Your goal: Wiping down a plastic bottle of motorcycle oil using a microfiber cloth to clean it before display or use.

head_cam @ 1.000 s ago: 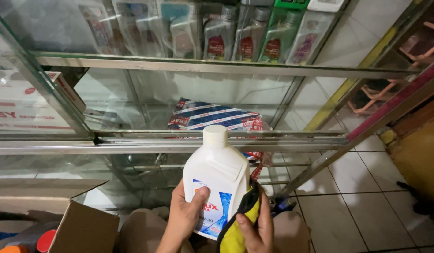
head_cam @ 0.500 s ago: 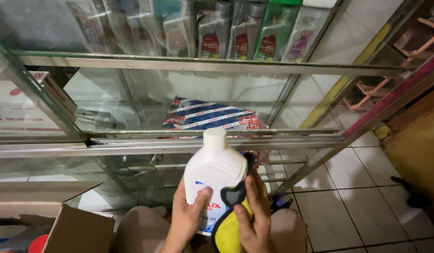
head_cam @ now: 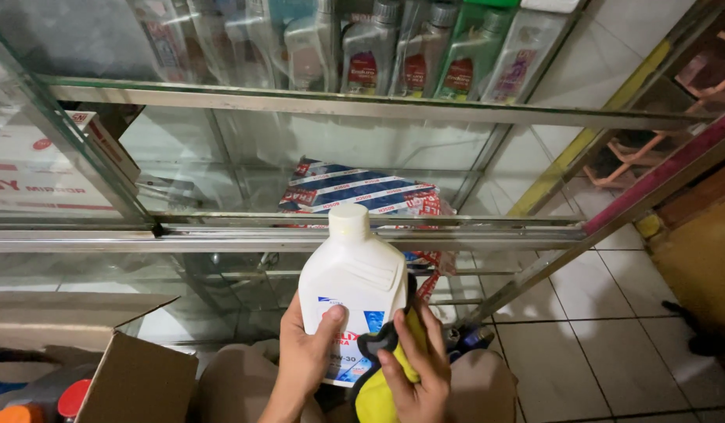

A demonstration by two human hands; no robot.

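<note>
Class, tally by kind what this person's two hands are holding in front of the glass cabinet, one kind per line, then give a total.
White bottle, in the left hand: 1
Yellow cloth, in the right hand: 1
Total: 2

Top shelf [head_cam: 362, 106]: glass w/ metal front rail; row of grey, green & white oil bottles [head_cam: 425, 55] standing upright, packed side by side.
Mid shelf [head_cam: 362, 235]: glass, metal rail; blue-white-red striped packets [head_cam: 362, 192] lying flat, white box [head_cam: 41, 168] at left end.
Floor [head_cam: 589, 345]: white tiles; open cardboard box [head_cam: 135, 380] at lower left.
</note>
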